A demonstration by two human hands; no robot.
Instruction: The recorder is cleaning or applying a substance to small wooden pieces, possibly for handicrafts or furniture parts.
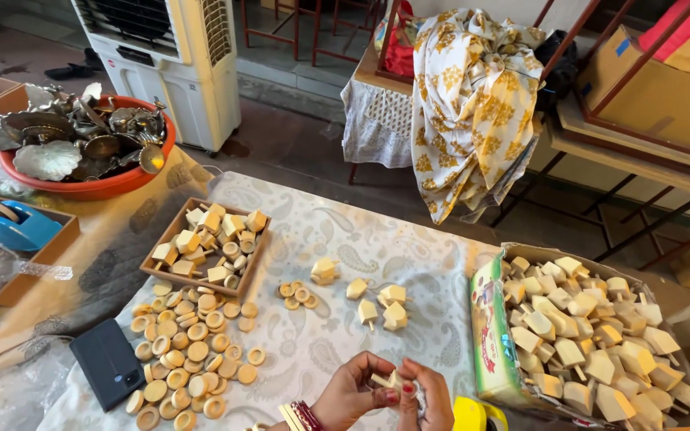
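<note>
Paisley-printed white tablecloth (337, 239): your left hand (353, 393) and right hand (426, 397) together pinch one small pale wooden spinning-top piece (386, 381); keep it square.

A white air cooler (171, 60) stands on the brown floor (297, 144). A yellow-patterned cloth (473, 104) hangs over a metal-framed shelf (624, 152) holding cardboard boxes (664, 88).

wooden rings (185, 351) lay left of the hands, tray of blocks (205, 243) behind them, phone (108, 363) further left. carton of blocks (592, 343) sat right; basin of metalware (81, 148) far left behind.
</note>
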